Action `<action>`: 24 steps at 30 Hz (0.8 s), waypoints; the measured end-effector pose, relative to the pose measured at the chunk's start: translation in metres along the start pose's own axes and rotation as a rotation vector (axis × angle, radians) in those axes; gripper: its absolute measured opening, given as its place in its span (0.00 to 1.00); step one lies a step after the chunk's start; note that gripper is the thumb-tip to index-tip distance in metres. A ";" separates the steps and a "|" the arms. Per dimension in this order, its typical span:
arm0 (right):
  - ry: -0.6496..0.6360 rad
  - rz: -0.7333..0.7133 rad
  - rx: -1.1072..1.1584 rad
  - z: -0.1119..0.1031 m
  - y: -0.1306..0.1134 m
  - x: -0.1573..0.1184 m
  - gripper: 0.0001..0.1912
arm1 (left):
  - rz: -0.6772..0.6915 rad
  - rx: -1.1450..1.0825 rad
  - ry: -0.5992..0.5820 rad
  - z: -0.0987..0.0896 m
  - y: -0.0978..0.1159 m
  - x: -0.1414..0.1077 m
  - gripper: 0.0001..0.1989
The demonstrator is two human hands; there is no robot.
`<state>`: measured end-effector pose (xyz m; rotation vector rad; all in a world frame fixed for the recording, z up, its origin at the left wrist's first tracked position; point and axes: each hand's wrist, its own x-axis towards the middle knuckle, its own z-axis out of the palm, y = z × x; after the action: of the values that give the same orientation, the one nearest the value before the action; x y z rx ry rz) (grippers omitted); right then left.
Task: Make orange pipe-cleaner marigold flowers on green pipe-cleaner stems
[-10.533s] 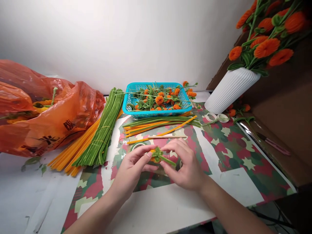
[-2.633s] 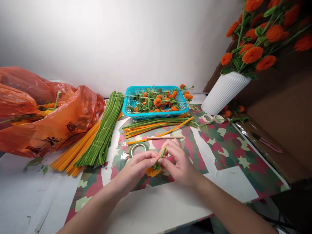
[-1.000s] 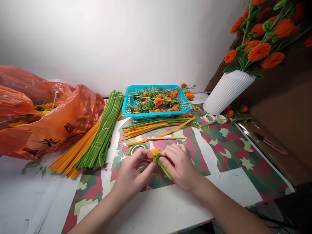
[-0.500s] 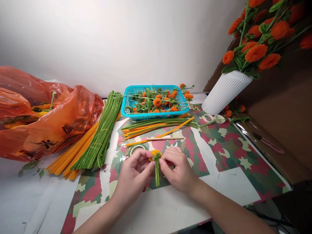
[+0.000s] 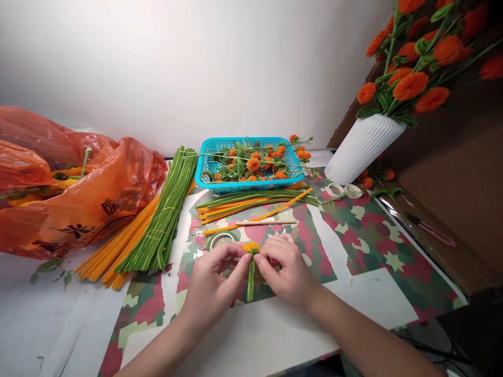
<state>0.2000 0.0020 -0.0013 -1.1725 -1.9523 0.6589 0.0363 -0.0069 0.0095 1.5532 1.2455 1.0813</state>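
Between my two hands is a small pipe-cleaner flower point(image 5: 252, 247) with an orange-yellow head and a green stem pointing down toward me. My left hand point(image 5: 218, 277) pinches it from the left, thumb and forefinger at the base of the head. From the right, my right hand point(image 5: 285, 269) pinches the same spot, its other fingers curled in. Just beyond my left fingers lies a roll of tape point(image 5: 222, 239), partly covered by that hand. Past the flower, a thin wooden stick point(image 5: 267, 223) lies crosswise on the camouflage-patterned mat point(image 5: 314, 246).
A blue basket point(image 5: 251, 186) of orange flowers stands at the back. Green pipe cleaners point(image 5: 167, 220) and orange ones point(image 5: 118, 251) lie left, beside an orange plastic bag point(image 5: 98, 204). At right are a white vase point(image 5: 363, 149) of flowers, tape rolls point(image 5: 335, 190) and a pink-handled cutter point(image 5: 438, 233).
The flower has tipped so its head's petals show more at the top, and its stem end has swung slightly left. My left thumb has shifted up toward the base of the head.
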 end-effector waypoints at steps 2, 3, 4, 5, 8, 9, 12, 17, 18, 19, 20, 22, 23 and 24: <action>0.037 -0.021 0.031 0.002 -0.001 0.000 0.16 | 0.061 0.027 0.060 0.003 0.000 -0.003 0.03; 0.067 -0.031 0.043 0.003 -0.002 -0.001 0.15 | 0.088 0.033 0.086 0.004 -0.001 -0.004 0.03; 0.094 -0.042 0.053 0.004 -0.002 -0.001 0.15 | 0.110 0.035 0.108 0.005 -0.001 -0.005 0.04; 0.112 -0.051 0.059 0.005 -0.002 -0.002 0.15 | 0.127 0.034 0.127 0.006 -0.001 -0.006 0.04; 0.112 -0.043 0.070 0.006 -0.002 -0.002 0.15 | 0.140 0.029 0.163 0.008 -0.001 -0.007 0.04; 0.101 -0.027 0.074 0.006 -0.002 -0.002 0.15 | 0.133 0.023 0.161 0.008 -0.001 -0.006 0.04; 0.052 0.040 0.129 0.004 -0.002 -0.001 0.16 | 0.066 -0.046 0.127 0.006 -0.001 -0.003 0.03; 0.010 0.133 0.238 0.002 -0.001 0.001 0.17 | -0.072 -0.259 0.114 0.003 0.000 0.002 0.04; -0.011 0.137 0.230 0.000 -0.001 0.002 0.17 | -0.089 -0.272 0.104 0.003 0.000 0.003 0.05; -0.046 0.131 0.212 -0.002 0.000 0.002 0.17 | -0.102 -0.273 0.098 0.002 0.000 0.004 0.05; -0.087 0.118 0.190 -0.005 0.000 0.003 0.17 | -0.113 -0.267 0.097 0.002 0.000 0.004 0.04; -0.138 0.086 0.146 -0.012 0.002 0.006 0.17 | -0.129 -0.248 0.107 0.001 0.000 0.005 0.04; -0.132 0.075 0.129 -0.016 0.002 0.007 0.17 | -0.136 -0.240 0.105 0.001 -0.001 0.005 0.04; -0.101 0.066 0.114 -0.019 0.003 0.008 0.16 | -0.142 -0.234 0.096 0.001 -0.001 0.005 0.05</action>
<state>0.2142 0.0114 0.0107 -1.1576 -1.9382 0.8678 0.0372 -0.0023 0.0089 1.2313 1.2252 1.1741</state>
